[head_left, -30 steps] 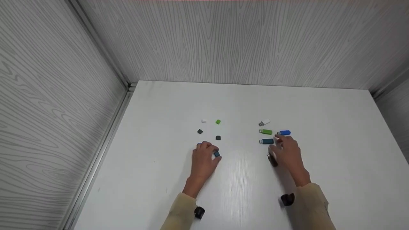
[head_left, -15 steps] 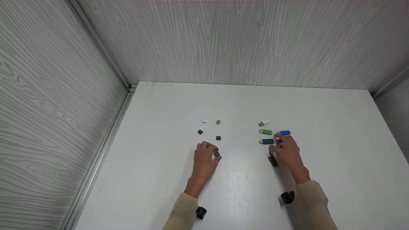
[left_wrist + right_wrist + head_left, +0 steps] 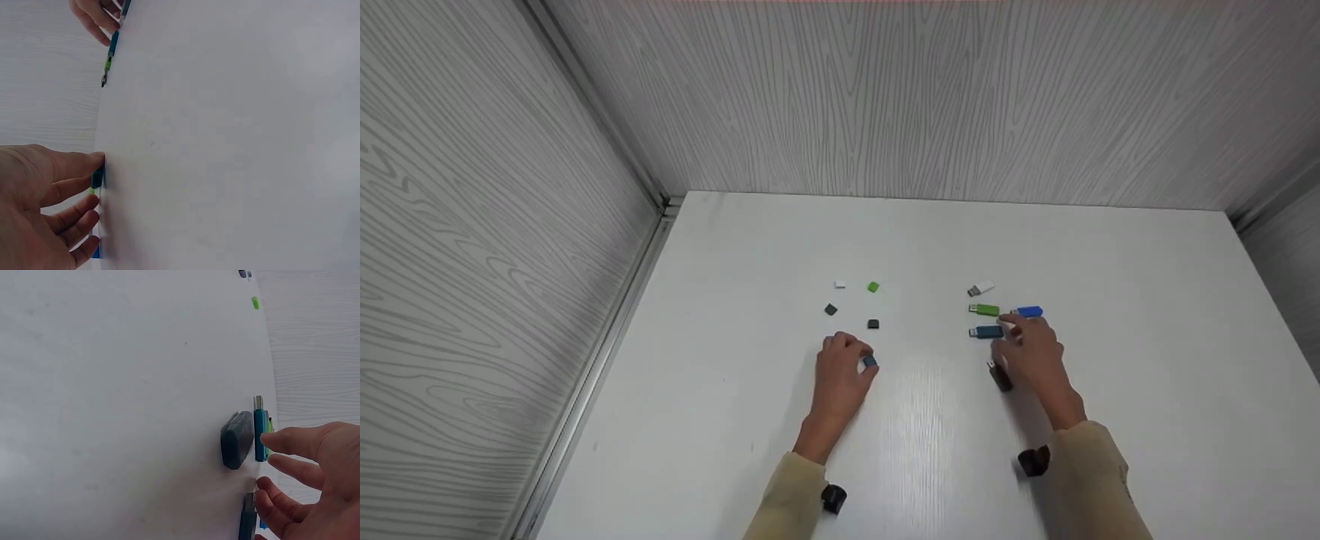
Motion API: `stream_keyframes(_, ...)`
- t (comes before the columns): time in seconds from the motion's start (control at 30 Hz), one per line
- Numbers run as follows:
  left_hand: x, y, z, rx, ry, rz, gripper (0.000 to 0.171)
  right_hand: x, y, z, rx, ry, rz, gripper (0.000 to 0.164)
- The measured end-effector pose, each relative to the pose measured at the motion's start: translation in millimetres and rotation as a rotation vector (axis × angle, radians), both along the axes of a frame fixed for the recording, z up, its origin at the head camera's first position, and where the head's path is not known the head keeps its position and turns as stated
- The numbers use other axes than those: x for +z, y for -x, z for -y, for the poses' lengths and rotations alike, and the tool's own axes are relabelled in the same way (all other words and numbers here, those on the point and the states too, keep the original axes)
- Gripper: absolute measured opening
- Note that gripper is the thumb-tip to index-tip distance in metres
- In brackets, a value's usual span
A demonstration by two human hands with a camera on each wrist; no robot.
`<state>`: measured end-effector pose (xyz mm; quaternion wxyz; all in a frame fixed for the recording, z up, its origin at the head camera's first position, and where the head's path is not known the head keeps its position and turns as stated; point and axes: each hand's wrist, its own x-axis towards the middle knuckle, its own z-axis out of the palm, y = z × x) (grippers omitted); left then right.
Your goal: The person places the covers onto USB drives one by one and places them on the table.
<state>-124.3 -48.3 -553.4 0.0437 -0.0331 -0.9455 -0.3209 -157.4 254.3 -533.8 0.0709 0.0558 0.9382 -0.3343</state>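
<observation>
My left hand [image 3: 838,375] pinches a small teal USB stick cap [image 3: 870,361] between thumb and index finger, low on the white table. A blue cap [image 3: 96,251] lies partly hidden behind its other fingers. On the right, my right hand [image 3: 1033,356] holds its thumb and index finger apart on either side of a teal USB stick [image 3: 985,332]. Close to that thumb lies a dark USB stick [image 3: 236,440]. Another dark teal stick [image 3: 247,520] shows under the right fingers in the right wrist view; from the head the hand hides it.
White [image 3: 840,285], green [image 3: 873,286] and two dark caps [image 3: 831,309] lie beyond the left hand. White [image 3: 981,288], green [image 3: 984,310] and blue USB sticks [image 3: 1027,311] lie beyond the right hand. Wood-grain panels [image 3: 885,97] stand behind the table.
The right index fingertip has shifted slightly left towards the teal stick. My left thumb has drawn in a little at the teal cap. The other caps and sticks stay put.
</observation>
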Motion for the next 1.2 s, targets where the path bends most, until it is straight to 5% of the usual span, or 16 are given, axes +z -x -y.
stream_keyframes(0.7,-0.5,1.7,1.2,-0.009,-0.043,-0.003,0.016,-2.0,2.1,0.5,0.009,-0.069,-0.004,0.045)
stream_keyframes(1.2,-1.4,-1.1,1.2,-0.013,-0.059,-0.019,0.016,-4.2,-0.7,-0.3,0.005,-0.025,-0.009,0.035)
